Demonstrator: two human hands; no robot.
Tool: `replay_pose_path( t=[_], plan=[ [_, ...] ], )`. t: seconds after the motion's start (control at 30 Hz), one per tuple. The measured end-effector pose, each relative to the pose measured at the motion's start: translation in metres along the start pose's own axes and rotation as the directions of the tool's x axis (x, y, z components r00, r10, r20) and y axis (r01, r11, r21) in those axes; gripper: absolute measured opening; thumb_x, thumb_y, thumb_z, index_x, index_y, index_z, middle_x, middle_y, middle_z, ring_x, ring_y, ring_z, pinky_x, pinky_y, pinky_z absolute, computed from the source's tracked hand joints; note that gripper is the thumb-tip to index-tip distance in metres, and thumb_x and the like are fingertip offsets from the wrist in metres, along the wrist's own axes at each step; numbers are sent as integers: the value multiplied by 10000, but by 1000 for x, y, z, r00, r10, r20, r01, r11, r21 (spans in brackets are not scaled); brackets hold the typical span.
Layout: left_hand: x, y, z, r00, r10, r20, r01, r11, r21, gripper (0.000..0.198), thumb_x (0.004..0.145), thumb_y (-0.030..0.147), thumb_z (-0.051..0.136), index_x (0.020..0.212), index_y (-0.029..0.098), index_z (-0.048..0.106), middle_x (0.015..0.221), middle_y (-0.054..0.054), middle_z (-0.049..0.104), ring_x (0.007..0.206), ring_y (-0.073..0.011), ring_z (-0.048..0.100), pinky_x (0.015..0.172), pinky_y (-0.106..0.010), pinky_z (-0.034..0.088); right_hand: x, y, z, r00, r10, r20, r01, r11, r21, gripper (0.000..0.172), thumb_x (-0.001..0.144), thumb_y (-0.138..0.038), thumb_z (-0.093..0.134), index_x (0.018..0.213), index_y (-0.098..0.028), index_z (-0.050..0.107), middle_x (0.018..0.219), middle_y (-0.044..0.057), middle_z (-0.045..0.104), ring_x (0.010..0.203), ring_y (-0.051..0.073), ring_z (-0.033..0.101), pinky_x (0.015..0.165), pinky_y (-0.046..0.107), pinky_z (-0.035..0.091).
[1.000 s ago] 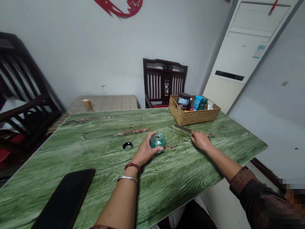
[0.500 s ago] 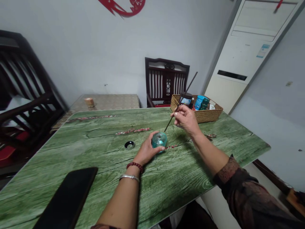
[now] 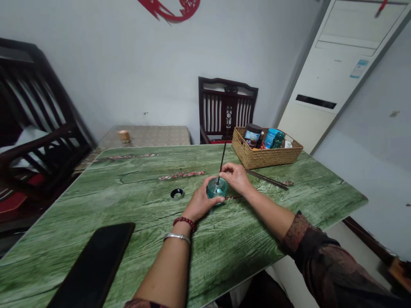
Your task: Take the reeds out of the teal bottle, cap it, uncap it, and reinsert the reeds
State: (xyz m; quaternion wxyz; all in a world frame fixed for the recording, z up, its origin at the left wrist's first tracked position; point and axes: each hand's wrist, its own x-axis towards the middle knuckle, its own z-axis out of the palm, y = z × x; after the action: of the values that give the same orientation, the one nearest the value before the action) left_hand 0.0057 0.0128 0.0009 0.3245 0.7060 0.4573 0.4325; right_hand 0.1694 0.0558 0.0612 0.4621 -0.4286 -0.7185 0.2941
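Head view: thin dark stick (image 3: 222,160) stands near-vertical, long axis leaning slightly right, upper end pointing up toward the wooden chair (image 3: 226,107), lower end down at the mouth of a teal glass bottle (image 3: 217,189). It looks to enter the neck, but depth can't be told. R hand (image 3: 235,177) pinches it low down w/ thumb + index, stick at the hand's left side, most of its length rising above the grip, which is closed on it. L hand (image 3: 201,205) cups the bottle from the near-left, grip closed round it. Bottle stands upright on the green wood-grain bench (image 3: 96,196), between both hands. Right of R hand, dark sticks (image 3: 266,179) lie flat on the bench, just in front of a woven basket (image 3: 257,159) holding a dark-lidded jar (image 3: 252,134). Black ring (image 3: 177,193) sits left of bottle; black phone (image 3: 93,265) lies flat near L forearm (image 3: 167,265).
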Motion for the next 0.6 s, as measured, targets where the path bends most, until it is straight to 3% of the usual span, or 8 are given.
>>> replay_pose_path(
  t=[0.13, 0.3, 0.47, 0.6],
  plan=[
    [1, -2, -1, 1000, 16, -8, -16, 1000, 16, 766, 680, 444, 780, 1334, 177, 484, 1299, -120, 624, 1199, -301, 589, 1045, -451, 441, -6, 10, -5, 1000, 6, -22, -8, 994, -110, 120, 733, -256, 677, 828, -187, 702, 791, -10, 701, 667, 132, 572, 695, 261, 447],
    [1, 1, -2, 999, -30, -18, 31, 999, 44, 782, 656, 454, 794, 1321, 170, 499, 1227, -119, 659, 1129, -297, 630, 1011, -457, 471, -18, 42, -54, 991, -57, -122, 10, 935, -354, 129, 826, -214, 594, 848, -181, 716, 865, 37, 711, 792, 172, 624, 781, 279, 456],
    [0, 4, -3, 999, -40, -26, 41, 999, 34, 776, 644, 440, 795, 1317, 184, 506, 1226, -114, 659, 1118, -298, 636, 1011, -470, 473, -41, 87, -108, 982, -8, -188, -134, 672, -728, 242, 903, -191, 528, 1006, -166, 745, 990, 104, 691, 959, 229, 598, 885, 307, 417],
    [0, 3, -3, 999, -33, -14, 33, 998, 47, 767, 659, 446, 787, 1318, 188, 490, 1268, -117, 630, 1144, -300, 620, 1043, -482, 451, -54, 105, -118, 977, 122, -177, -213, 460, -862, 316, 941, -205, 495, 1153, -187, 729, 1073, 127, 666, 1026, 254, 557, 903, 329, 381]
  ],
)
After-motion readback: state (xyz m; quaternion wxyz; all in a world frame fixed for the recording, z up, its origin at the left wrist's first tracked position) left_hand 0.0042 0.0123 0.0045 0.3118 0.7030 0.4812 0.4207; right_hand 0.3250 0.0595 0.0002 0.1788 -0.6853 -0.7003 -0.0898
